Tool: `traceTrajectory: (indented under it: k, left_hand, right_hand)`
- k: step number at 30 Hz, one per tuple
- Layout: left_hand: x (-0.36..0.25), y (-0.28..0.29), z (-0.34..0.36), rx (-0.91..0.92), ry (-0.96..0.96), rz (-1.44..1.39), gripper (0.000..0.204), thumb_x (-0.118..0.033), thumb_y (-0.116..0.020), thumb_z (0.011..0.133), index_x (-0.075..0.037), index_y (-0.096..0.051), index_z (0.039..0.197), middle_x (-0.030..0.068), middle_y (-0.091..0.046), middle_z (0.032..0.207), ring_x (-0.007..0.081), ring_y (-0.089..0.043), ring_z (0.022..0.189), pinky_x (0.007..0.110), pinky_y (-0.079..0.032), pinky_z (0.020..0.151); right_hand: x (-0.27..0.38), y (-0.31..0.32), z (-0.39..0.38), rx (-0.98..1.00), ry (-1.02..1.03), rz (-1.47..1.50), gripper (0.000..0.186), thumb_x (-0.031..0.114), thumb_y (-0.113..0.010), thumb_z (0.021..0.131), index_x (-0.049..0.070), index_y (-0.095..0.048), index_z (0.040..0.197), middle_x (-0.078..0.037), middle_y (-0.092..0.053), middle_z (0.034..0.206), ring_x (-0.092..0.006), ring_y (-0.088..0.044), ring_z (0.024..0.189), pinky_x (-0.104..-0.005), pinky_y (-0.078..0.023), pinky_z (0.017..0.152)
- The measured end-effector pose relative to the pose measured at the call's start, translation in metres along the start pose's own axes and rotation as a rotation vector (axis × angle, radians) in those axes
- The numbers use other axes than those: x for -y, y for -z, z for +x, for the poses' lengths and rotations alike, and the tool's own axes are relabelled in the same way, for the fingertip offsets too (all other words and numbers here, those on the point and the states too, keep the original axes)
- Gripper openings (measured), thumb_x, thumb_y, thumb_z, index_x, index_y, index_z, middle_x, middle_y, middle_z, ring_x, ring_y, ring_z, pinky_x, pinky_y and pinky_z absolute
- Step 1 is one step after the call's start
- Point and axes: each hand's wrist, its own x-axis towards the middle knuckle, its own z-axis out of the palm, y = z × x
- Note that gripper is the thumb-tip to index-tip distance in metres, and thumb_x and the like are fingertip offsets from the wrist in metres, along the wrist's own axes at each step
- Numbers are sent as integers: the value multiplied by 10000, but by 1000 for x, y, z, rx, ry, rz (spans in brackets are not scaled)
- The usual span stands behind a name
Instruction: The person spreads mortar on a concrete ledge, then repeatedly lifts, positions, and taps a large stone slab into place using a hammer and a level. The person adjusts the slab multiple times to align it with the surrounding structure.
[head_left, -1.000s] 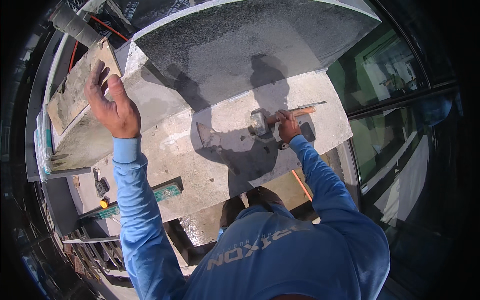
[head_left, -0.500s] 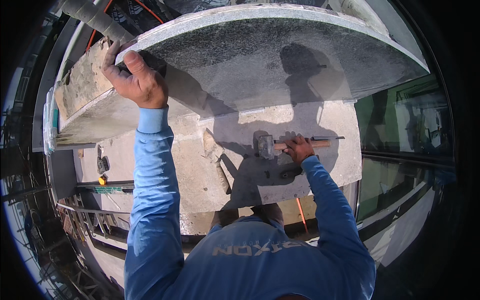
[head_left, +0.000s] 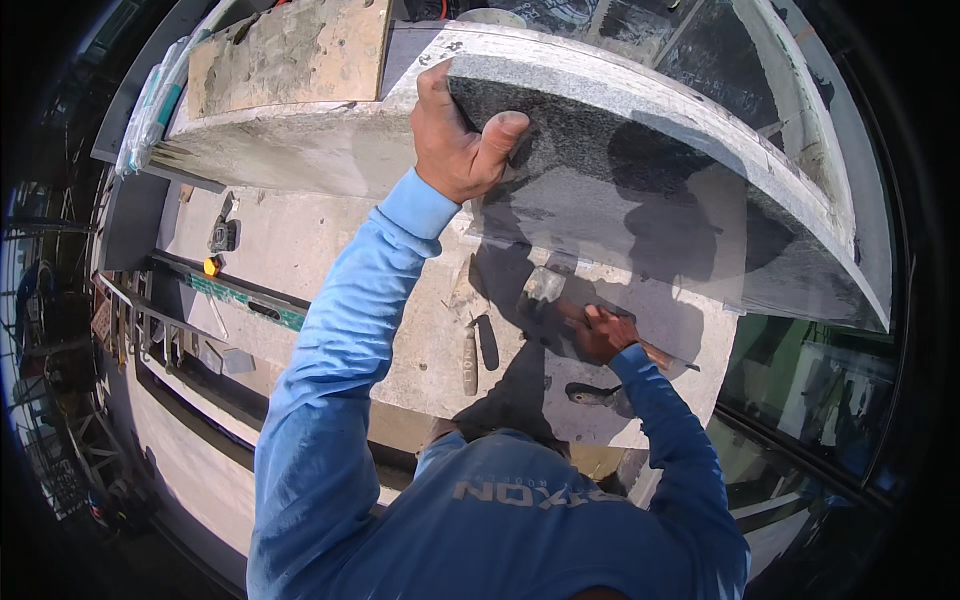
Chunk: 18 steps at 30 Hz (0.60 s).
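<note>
A curved slab of speckled grey granite (head_left: 575,120) stands on edge along the back of the concrete ledge (head_left: 400,300). My left hand (head_left: 455,145) is closed over the slab's left end, thumb on the dark face, fingers over the top edge. In shadow at the right, my right hand (head_left: 604,334) grips a club hammer (head_left: 544,285) by its wooden handle, low over the ledge with the head pointing left. A thin dark tip shows beyond the handle's end; I cannot tell what it belongs to. Between my hands lies a trowel (head_left: 469,360).
A mortar-stained board (head_left: 290,60) rests on the wall top at the far left. Below lie a green spirit level (head_left: 250,303) and a black tool (head_left: 222,235) near a small yellow object (head_left: 211,265). A dark tool (head_left: 590,395) sits near the front edge; glass panels (head_left: 830,390) border the right.
The view has turned and shifted left, so the slab and my left hand appear farther right. My left hand stays on the slab's end. The hammer now slants, its handle angled toward me.
</note>
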Motion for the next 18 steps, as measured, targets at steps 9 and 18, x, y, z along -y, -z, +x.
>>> traceTrajectory:
  k: [9,18]
  left_hand:
    - [12,12,-3,179,-47,26,778,-491,-790,828,29,-443,1291,163,-678,859,327,-697,722,405,-558,643]
    - [18,11,-6,121,-91,-78,769,-444,-821,818,18,-454,1310,143,-685,906,289,-705,738,348,-556,625]
  right_hand:
    - [52,14,61,-68,325,-243,441,404,-659,930,51,-660,1193,-183,-670,951,-350,-682,753,-464,-547,617]
    - [70,-4,71,-293,62,-149,485,461,-661,924,47,-643,1178,-201,-694,965,-373,-685,785,-479,-554,653]
